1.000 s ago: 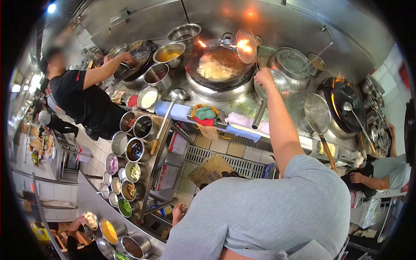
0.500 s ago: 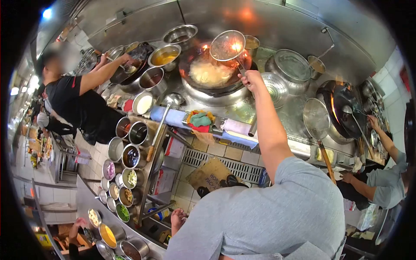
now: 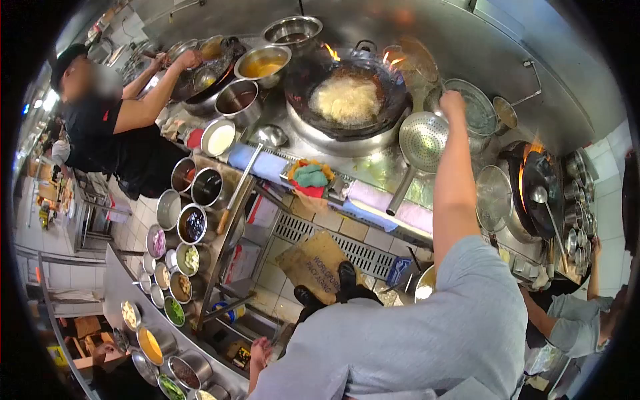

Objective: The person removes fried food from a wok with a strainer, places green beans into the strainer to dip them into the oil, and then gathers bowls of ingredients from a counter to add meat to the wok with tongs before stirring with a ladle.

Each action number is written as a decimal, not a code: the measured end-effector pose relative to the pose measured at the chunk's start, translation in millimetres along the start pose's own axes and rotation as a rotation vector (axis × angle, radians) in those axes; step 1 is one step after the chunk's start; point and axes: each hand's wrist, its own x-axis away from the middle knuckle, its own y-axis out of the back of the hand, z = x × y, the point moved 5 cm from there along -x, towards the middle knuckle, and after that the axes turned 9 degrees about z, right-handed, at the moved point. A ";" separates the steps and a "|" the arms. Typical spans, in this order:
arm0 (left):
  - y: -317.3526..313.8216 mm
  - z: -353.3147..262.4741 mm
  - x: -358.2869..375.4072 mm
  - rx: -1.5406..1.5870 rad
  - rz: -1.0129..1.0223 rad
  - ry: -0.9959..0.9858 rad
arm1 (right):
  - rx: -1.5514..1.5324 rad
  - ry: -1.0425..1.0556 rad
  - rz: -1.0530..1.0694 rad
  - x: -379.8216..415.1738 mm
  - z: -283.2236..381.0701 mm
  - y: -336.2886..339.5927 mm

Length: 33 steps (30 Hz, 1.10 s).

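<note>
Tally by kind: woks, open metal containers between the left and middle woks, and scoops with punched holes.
Woks: 3
Open metal containers between the left and middle woks: 4
Punched-hole scoop: 1
Total: 8

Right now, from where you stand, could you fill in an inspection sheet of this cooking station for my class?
Surface: steel counter, shiny, possibly wet.
Job's things: pale food in bubbling liquid in the wok; flames at its far edge.
Clutter: perforated ladle, solid ladle and folded cloths near the wok.
Hands: right hand grips the mesh strainer; left hand is low, its grip unclear.
Cables: nothing seen.
Surroundings: co-worker at another wok, left; cardboard on the floor.
</note>
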 end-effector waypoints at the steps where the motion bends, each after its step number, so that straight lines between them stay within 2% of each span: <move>1: -2.6 -3.8 -2.5 0.090 -0.048 0.056 | -0.082 0.080 -0.070 28.4 7.7 17.9; 2: -16.8 -21.7 -8.3 0.182 -0.094 0.109 | -0.037 0.079 -0.103 63.0 11.3 25.9; 4: -30.9 -40.3 -29.2 0.135 -0.062 0.040 | 0.006 0.093 -0.133 114.8 27.9 33.5; 5: -26.3 -35.2 -58.0 0.202 0.084 -0.106 | -0.253 0.021 -0.018 133.6 30.8 28.9; 6: -28.2 -41.4 -66.8 0.069 -0.054 -0.020 | -0.509 -0.048 0.100 145.9 35.2 22.2; 7: -41.9 -60.6 -70.8 0.059 0.017 -0.085 | -0.504 -0.036 0.114 144.1 42.8 14.8; 8: -44.7 -74.2 -77.3 -0.125 0.022 0.011 | -0.623 -0.082 0.233 134.4 48.3 -5.4; 9: -45.8 -83.3 -94.3 -0.150 0.020 -0.023 | -0.740 -0.126 0.350 131.8 57.5 -20.2; 11: -53.2 -120.4 -103.8 -0.295 0.021 -0.013 | -0.825 -0.165 0.362 144.2 90.9 -23.0; 13: -53.8 -139.2 -124.9 -0.273 0.064 -0.217 | -1.052 -0.411 0.563 146.5 98.4 -50.0; 15: -76.0 -172.1 -99.0 -0.241 0.086 -0.254 | -1.132 -0.471 0.577 155.1 111.0 -67.2; 16: -83.2 -180.3 -84.2 -0.210 0.106 -0.288 | -1.288 -0.524 0.650 155.0 112.4 -91.0; 19: -81.2 -168.0 -74.9 -0.138 0.161 -0.293 | -1.606 -0.595 0.853 171.8 131.9 -122.3; 21: -73.2 -151.2 -68.7 -0.120 0.158 -0.246 | -1.673 -0.649 0.825 181.5 131.6 -126.1; 23: -60.5 -131.1 -62.5 -0.109 0.151 -0.201 | -1.868 -0.649 0.876 186.8 128.2 -127.8; 25: -46.9 -111.0 -58.1 -0.015 0.089 -0.143 | -1.827 -0.590 0.872 204.0 121.8 -118.7; 28: -26.7 -85.2 -65.2 0.053 0.062 -0.105 | -1.505 -0.522 0.536 239.8 134.4 -72.8; 29: -26.3 -78.1 -61.9 0.074 0.060 -0.097 | -1.497 -0.531 0.535 243.5 131.3 -66.0; 32: -20.9 -63.1 -71.3 -0.012 0.038 -0.058 | -1.149 -0.247 0.503 233.2 140.1 -42.9; 33: -17.3 -55.5 -76.9 -0.040 0.043 -0.051 | -1.145 -0.253 0.501 232.5 141.4 -40.1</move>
